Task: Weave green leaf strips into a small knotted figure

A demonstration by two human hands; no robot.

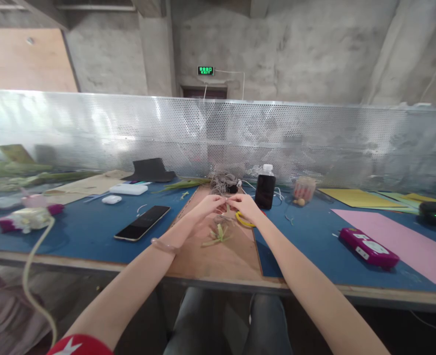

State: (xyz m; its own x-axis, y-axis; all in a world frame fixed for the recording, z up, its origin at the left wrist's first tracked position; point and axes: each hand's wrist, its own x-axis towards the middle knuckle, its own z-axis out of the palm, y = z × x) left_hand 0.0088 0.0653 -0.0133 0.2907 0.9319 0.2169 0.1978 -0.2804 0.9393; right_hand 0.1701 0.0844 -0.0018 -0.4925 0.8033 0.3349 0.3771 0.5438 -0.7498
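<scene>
My left hand (211, 204) and my right hand (244, 204) meet above a brown board (210, 264), fingertips pinched close together. Whatever lies between the fingers is too small to make out. Just below them is a faint tangle of thin strands. Nearer to me on the board lies a bundle of green leaf strips (220, 234) with its ends splayed out. A yellow loop (244, 220), perhaps a scissors handle, shows partly behind my right wrist. Beyond my hands sits a heap of grey string (223, 182).
To the left lie a phone (144, 223), a white case (111, 199) and a power strip (29, 218) with a hanging cord. A dark-labelled bottle (265, 190) stands behind my right hand. Rightward are a purple box (368, 247) and pink paper (399, 241). A perforated metal screen (314, 143) closes the back.
</scene>
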